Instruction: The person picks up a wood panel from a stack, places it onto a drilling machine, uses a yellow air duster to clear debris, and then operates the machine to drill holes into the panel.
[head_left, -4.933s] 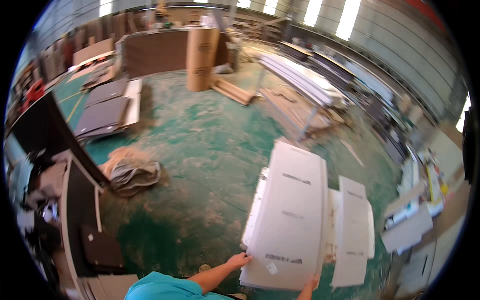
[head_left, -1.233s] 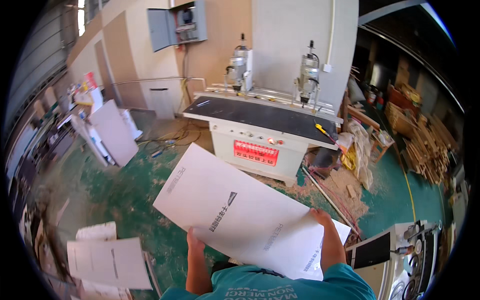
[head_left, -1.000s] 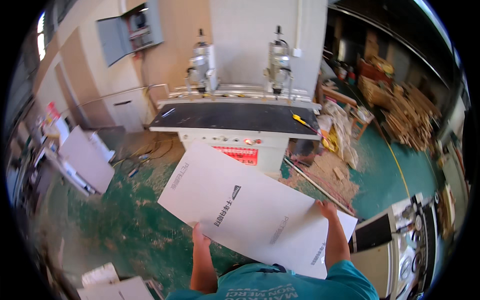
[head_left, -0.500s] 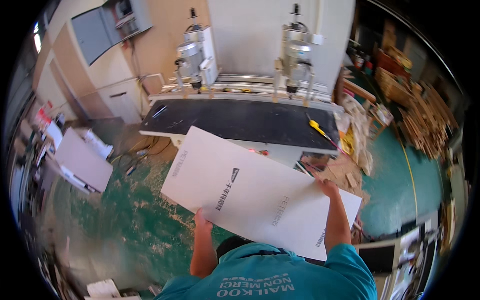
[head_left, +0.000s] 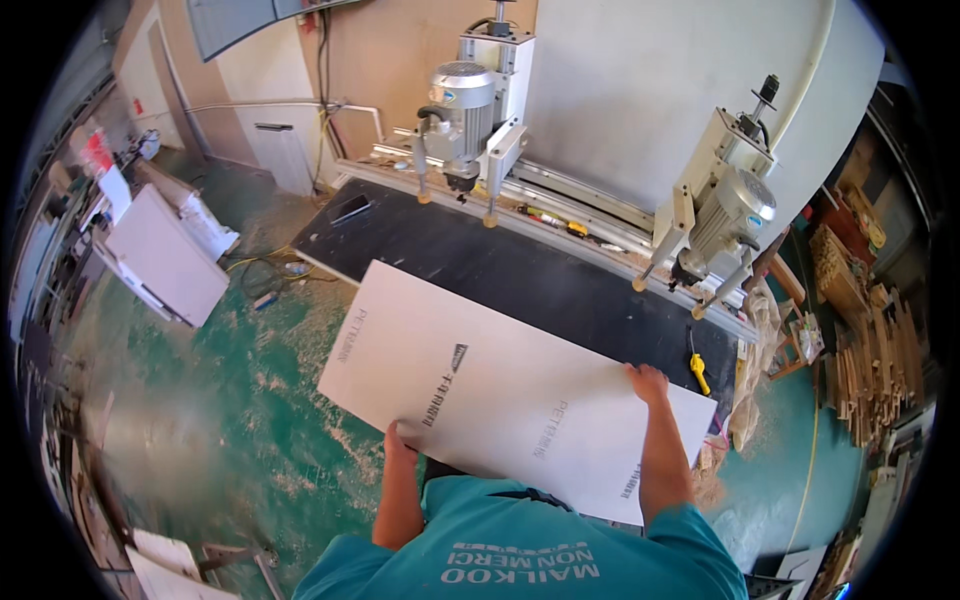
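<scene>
I hold a large white rectangular panel (head_left: pixel 500 395) with dark print across its face. My left hand (head_left: pixel 400 442) is closed on its near edge, toward the left, fingers partly hidden beneath. The right hand (head_left: pixel 648 383) grips the far edge near the right end, its fingers bent over that edge. The panel lies at a slant in front of me, its far side overlapping the black tabletop (head_left: pixel 570 305) of a machine; whether it rests on the top, I cannot tell.
Two upright motor-driven heads, a left one (head_left: pixel 463 105) and a right one (head_left: pixel 735 210), stand behind the tabletop. A yellow air blow gun (head_left: pixel 699 375) and a dark phone-like object (head_left: pixel 350 209) lie on it. Panels (head_left: pixel 165 255) lean at left; wood strips (head_left: pixel 870 370) are stacked at right.
The machine now appears closer and turned in my view, and the panel overlaps more of the black tabletop. Both hands keep hold of the panel.
</scene>
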